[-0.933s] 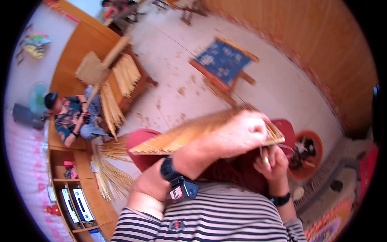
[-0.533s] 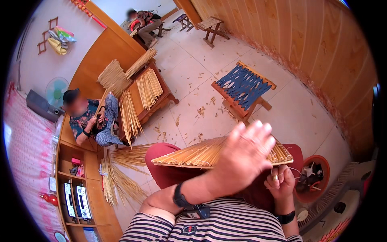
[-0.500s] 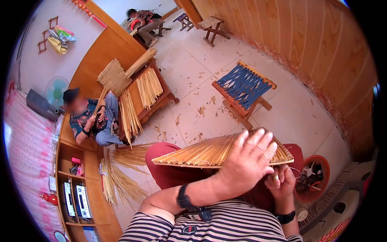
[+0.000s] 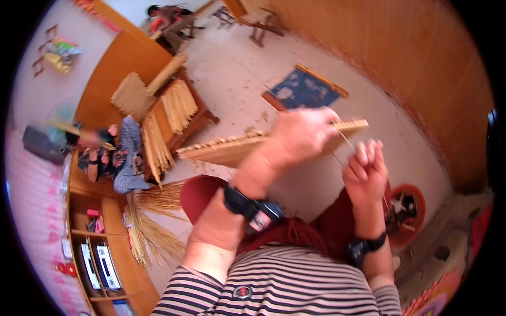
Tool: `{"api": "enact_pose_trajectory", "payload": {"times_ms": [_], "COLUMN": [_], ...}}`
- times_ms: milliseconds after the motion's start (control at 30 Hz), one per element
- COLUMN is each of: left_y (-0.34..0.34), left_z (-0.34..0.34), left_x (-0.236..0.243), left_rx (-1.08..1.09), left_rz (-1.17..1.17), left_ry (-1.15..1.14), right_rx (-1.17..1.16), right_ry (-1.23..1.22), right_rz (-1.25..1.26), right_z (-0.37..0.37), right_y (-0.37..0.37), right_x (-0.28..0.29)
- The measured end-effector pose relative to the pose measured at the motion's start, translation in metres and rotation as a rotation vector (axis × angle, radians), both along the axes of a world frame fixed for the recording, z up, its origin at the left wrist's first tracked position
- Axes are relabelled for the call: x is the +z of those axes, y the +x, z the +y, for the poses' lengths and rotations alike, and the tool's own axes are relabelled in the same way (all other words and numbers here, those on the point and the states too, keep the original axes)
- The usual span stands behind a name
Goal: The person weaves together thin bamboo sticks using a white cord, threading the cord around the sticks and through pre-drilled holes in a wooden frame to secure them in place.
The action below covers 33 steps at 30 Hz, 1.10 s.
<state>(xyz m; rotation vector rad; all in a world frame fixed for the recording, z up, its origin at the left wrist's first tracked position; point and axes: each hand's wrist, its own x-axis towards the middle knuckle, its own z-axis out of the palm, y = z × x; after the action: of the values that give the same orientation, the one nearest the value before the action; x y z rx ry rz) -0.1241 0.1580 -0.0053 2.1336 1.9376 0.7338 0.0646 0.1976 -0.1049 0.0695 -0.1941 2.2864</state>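
Note:
A fan-like panel of golden plant stalks bound side by side (image 4: 226,150) is tilted up in front of my knees, its smooth side toward me. My left hand (image 4: 298,134) is closed over its upper edge near the right end; motion blurs the fingertips. A thin pale thread (image 4: 346,139) leads from the panel close to those fingers down to my right hand (image 4: 365,168). That hand is apart from the panel, fingers curled and pinching the thread, and a loose tail hangs below it.
A blue-webbed stool (image 4: 305,89) stands beyond the panel. At left, a low wooden table (image 4: 182,138) bears stalk bundles, with a seated co-worker (image 4: 108,158) beside it. More stalks (image 4: 153,237) lie on the floor. An orange tub (image 4: 416,197) sits at my right.
The panel has tipped upward off my lap. My left hand went from flat, spread fingers to gripping its edge. My right hand rose from beneath the panel, thread drawn out. The view shifted.

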Motion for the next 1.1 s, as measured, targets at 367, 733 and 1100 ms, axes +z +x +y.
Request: {"api": "enact_pose_trajectory", "payload": {"times_ms": [367,733,1100], "left_y": [-0.016,-0.012,-0.018], "left_z": [0.011,0.014,0.018], "left_x": [0.006,-0.007,-0.004], "left_rx": [0.047,0.135,0.137], "left_rz": [-0.199,0.011,-0.010], "left_ry": [-0.141,0.101,0.118], "right_rx": [0.051,0.019,-0.341], "right_ry": [-0.076,0.081,0.405], "right_rz": [-0.011,-0.026,-0.774], "right_z": [0.005,-0.012,-0.010], "right_y": [-0.039,-0.055,-0.005], "right_x": [-0.001,0.017,0.027]}}
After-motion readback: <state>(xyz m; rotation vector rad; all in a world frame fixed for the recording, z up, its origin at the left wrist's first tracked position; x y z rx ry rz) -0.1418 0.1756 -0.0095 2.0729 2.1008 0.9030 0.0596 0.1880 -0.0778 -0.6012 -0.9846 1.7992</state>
